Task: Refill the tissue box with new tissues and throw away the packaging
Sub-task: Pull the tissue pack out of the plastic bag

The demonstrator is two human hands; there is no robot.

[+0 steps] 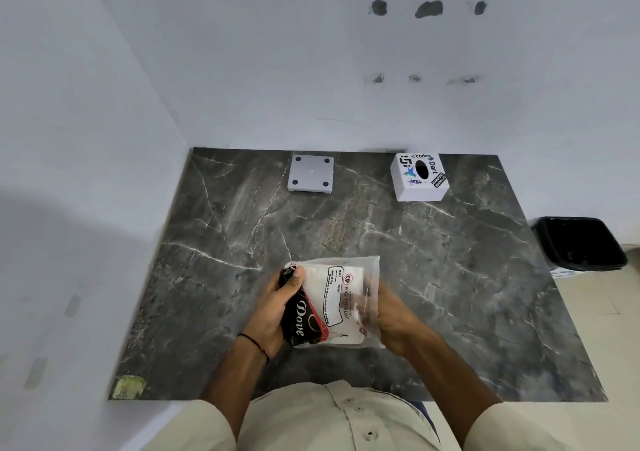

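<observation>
A clear plastic tissue pack (341,298) with white tissues, a printed label and a black-and-red band hangs just above the near middle of the dark marble table (450,277). My left hand (273,308) grips its left side, thumb on the top corner. My right hand (391,315) holds the right side, its fingers under the loose plastic. The white tissue box (419,177), covered in stickers with a dark oval slot on top, stands at the far right of the table. Its grey base plate (311,173) with dark corner feet lies apart at the far middle.
A black bin (580,242) stands on the floor off the table's right edge. White walls close the table at the back and left. A yellowish sticker (128,386) marks the near left corner.
</observation>
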